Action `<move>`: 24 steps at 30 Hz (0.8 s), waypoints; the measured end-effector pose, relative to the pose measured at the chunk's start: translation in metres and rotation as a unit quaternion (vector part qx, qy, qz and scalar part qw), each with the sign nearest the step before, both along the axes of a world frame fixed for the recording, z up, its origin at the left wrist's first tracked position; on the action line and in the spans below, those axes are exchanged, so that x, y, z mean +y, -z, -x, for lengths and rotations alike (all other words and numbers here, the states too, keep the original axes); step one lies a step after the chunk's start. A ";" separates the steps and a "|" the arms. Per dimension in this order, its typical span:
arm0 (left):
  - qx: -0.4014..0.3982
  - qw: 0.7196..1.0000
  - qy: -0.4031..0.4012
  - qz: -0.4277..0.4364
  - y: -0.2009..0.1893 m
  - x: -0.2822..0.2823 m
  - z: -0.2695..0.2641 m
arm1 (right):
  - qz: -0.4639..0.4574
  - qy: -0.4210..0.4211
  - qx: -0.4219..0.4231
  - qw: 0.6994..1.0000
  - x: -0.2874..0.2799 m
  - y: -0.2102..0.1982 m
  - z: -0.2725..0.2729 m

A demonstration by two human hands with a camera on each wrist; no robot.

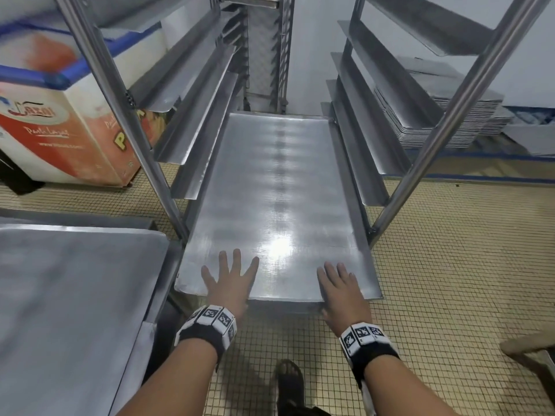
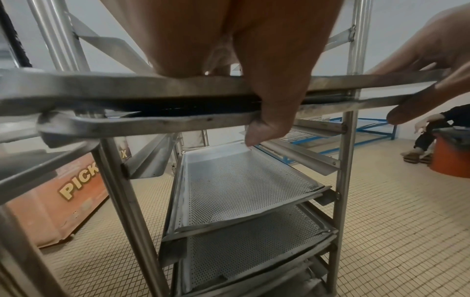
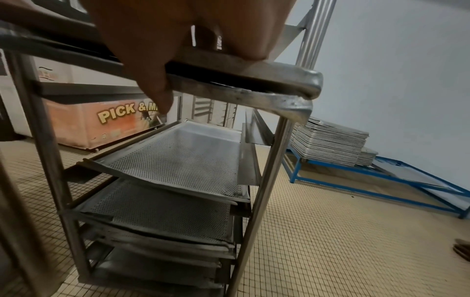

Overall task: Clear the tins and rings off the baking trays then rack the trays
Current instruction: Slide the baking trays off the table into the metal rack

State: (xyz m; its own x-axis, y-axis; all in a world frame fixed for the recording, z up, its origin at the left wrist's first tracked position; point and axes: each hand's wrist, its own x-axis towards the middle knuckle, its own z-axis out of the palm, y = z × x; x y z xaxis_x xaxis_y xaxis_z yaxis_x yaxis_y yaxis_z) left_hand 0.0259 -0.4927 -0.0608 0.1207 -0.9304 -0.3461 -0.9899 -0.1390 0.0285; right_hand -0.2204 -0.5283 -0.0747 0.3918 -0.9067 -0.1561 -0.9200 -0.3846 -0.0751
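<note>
A bare, flat metal baking tray (image 1: 276, 190) lies on the runners of the steel rack (image 1: 450, 115), its near end sticking out towards me. My left hand (image 1: 231, 274) lies flat on the tray's near left part, fingers spread and straight. My right hand (image 1: 339, 280) lies flat on the near right part. The left wrist view shows the tray edge (image 2: 127, 84) over a second tray edge (image 2: 152, 122), with my left thumb (image 2: 264, 120) hanging straight down across both. My right thumb (image 3: 157, 90) does the same in the right wrist view. No tins or rings show.
Another bare tray (image 1: 75, 295) lies on the table at my left. Perforated trays (image 2: 241, 180) fill lower runners. A chest freezer (image 1: 60, 130) stands behind on the left. Stacked trays (image 3: 330, 144) sit on a blue frame at right. A person (image 2: 437, 128) sits beyond. My foot (image 1: 288, 376) is on tiled floor.
</note>
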 end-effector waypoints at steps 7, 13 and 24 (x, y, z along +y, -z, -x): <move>0.001 1.000 -0.001 0.006 -0.004 -0.049 -0.009 | 0.009 0.012 0.010 1.000 -0.050 0.010 -0.014; -0.018 1.000 0.004 0.021 -0.010 -0.094 -0.019 | 0.021 0.007 0.000 1.000 -0.094 0.002 -0.024; -0.022 0.999 -0.005 0.032 -0.004 -0.169 -0.038 | 0.071 -0.015 -0.012 0.997 -0.167 -0.003 -0.035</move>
